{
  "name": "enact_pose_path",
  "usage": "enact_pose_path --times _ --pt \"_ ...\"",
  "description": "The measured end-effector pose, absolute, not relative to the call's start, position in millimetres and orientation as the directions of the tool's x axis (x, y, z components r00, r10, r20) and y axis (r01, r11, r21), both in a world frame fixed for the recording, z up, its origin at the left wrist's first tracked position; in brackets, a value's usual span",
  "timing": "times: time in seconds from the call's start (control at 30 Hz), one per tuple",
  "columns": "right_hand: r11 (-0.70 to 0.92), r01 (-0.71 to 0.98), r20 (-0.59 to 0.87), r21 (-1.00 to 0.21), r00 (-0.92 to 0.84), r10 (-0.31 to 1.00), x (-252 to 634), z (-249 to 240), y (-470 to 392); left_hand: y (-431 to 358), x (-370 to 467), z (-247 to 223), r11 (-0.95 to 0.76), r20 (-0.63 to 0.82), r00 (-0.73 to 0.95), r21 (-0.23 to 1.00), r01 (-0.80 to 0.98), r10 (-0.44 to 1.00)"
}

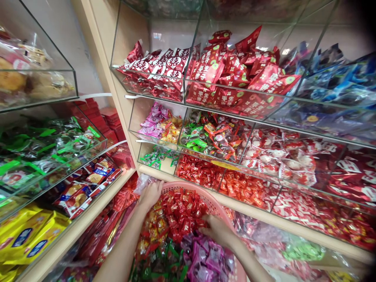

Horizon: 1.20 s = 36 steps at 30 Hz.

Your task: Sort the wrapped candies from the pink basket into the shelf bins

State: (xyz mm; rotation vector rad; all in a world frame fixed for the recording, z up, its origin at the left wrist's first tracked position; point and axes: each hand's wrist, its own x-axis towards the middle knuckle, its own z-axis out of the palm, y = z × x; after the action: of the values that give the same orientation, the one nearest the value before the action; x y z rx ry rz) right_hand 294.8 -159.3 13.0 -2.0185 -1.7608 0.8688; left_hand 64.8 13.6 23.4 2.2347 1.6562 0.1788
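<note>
A round pink plastic basket [210, 192] stands below the shelves, filled with wrapped candies. My left hand [151, 194] is closed on its far left rim, beside a clear plastic bag [143, 182]. At the basket's right side, my right hand [216, 229] reaches in among red-wrapped candies [183, 213]. Its fingertips are blurred and partly hidden, so whether they hold a candy cannot be made out. Purple-wrapped candies [207, 256] lie just below this hand. Yellow-orange candies [155, 227] fill the left side, with green-and-dark packets [161, 260] nearest me.
Glass-fronted shelf bins rise ahead, holding red packets [232, 74], white-and-red packets [164, 64], blue packets [337, 86] and small red candies [196, 170]. More shelves stand left, with green packets [44, 137] and yellow bags [32, 233]. A wooden ledge [264, 215] runs behind the basket.
</note>
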Motion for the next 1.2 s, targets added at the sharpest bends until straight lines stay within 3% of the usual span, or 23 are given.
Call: enact_pose_path --times 0.17,0.3,0.43,0.53,0.6,0.83,1.03,1.2 --pt "-0.156 0.782 -0.286 -0.603 -0.03 0.958 292.1 16.2 -156.4 13.7 64.5 22.3 -0.263 -0.103 0.316 0.35 0.899 0.943" --pt "-0.207 0.669 -0.258 -0.714 0.023 0.966 289.2 22.1 -153.3 14.8 63.5 20.0 -0.275 -0.099 0.328 0.353 0.894 0.939" --pt "-0.329 0.258 -0.326 -0.908 0.054 0.944 287.2 30.7 -149.6 15.9 62.8 17.7 -0.285 -0.089 0.337 0.36 0.888 0.937" --pt "-0.415 -0.076 -0.42 -0.907 0.062 0.905 287.9 33.0 -149.1 15.9 62.5 16.8 -0.273 -0.093 0.325 0.355 0.894 0.941" --pt "-0.394 -0.159 -0.405 -0.905 0.043 0.913 289.9 31.0 -149.8 15.5 62.4 17.3 -0.269 -0.096 0.321 0.354 0.896 0.942" --pt "-0.269 0.089 -0.258 -0.959 0.117 0.959 292.8 17.7 -152.2 12.9 63.8 23.2 -0.263 -0.116 0.323 0.358 0.896 0.939" --pt "-0.23 0.035 -0.231 -0.972 0.0 0.973 284.8 12.2 -153.7 13.1 63.5 22.7 -0.269 -0.11 0.328 0.362 0.892 0.938" --pt "-0.152 0.078 -0.15 -0.985 0.026 0.988 282.0 21.6 -145.7 12.9 64.3 23.8 -0.262 -0.108 0.321 0.368 0.892 0.941"
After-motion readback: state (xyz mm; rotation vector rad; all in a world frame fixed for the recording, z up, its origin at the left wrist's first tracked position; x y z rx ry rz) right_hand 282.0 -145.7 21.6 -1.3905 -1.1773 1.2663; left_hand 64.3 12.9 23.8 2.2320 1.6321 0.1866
